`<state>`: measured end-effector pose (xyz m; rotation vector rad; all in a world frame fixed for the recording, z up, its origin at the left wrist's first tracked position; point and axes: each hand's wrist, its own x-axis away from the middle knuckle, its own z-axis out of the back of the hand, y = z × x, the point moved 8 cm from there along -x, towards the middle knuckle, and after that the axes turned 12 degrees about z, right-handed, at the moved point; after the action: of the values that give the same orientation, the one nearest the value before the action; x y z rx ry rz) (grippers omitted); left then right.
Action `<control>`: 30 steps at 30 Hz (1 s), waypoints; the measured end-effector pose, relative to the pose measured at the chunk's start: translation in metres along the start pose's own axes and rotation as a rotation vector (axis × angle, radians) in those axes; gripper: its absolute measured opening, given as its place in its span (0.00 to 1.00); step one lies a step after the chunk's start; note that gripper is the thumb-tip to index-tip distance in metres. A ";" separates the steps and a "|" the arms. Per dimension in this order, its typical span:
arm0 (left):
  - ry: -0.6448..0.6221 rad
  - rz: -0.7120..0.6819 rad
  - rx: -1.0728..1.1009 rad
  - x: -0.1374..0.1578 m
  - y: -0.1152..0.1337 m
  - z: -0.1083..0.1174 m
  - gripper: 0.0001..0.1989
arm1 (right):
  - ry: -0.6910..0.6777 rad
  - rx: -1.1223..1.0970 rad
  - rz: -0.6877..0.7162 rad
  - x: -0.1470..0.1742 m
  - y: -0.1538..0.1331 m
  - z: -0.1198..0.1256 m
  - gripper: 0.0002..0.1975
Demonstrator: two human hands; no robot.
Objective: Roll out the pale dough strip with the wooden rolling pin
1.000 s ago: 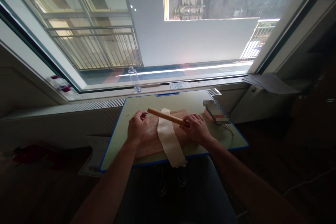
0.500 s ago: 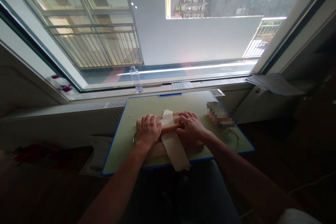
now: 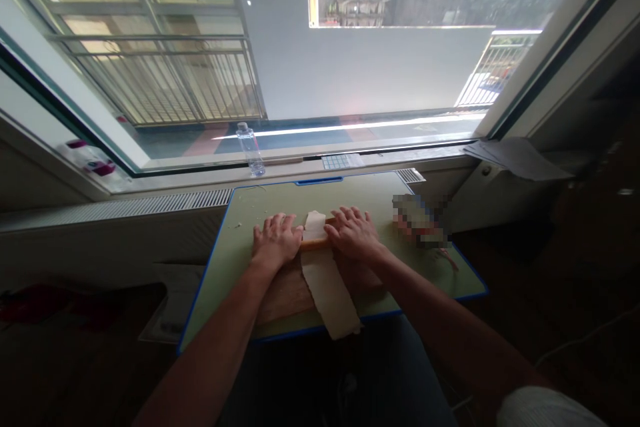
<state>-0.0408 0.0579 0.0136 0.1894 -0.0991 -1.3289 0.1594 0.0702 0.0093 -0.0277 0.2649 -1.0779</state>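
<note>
A wooden rolling pin lies crosswise over a long pale strip of dough with ragged edges. My left hand is on the pin's left end, its fingers reaching forward over it. Over the right end lies my right hand, thumb toward the middle; the hands cover both ends of the pin. Beneath the dough is a wooden board, partly hidden by my arms. The dough's near end hangs past the board's front edge, and its far end shows beyond the pin.
The board rests on a small green table with a blue rim. A blurred-out object is at the table's right. On the windowsill stand a clear bottle and a white-and-purple bottle; papers lie to the right.
Both hands have pushed the rolling pin slightly forward along the dough, and the right hand's fingers have stretched out more. The view has shifted a little.
</note>
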 end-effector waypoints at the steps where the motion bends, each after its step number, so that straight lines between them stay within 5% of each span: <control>1: -0.017 -0.004 0.004 -0.005 0.000 -0.001 0.26 | -0.018 -0.008 -0.008 -0.004 0.002 -0.002 0.29; 14: -0.011 -0.011 -0.010 -0.049 0.007 -0.002 0.26 | -0.060 -0.086 -0.059 -0.045 0.020 -0.005 0.31; 30: 0.077 -0.004 -0.065 0.013 0.002 0.006 0.25 | 0.063 0.053 -0.046 0.015 -0.009 0.015 0.28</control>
<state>-0.0366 0.0452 0.0192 0.1856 0.0094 -1.3252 0.1613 0.0512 0.0223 0.0477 0.2934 -1.1320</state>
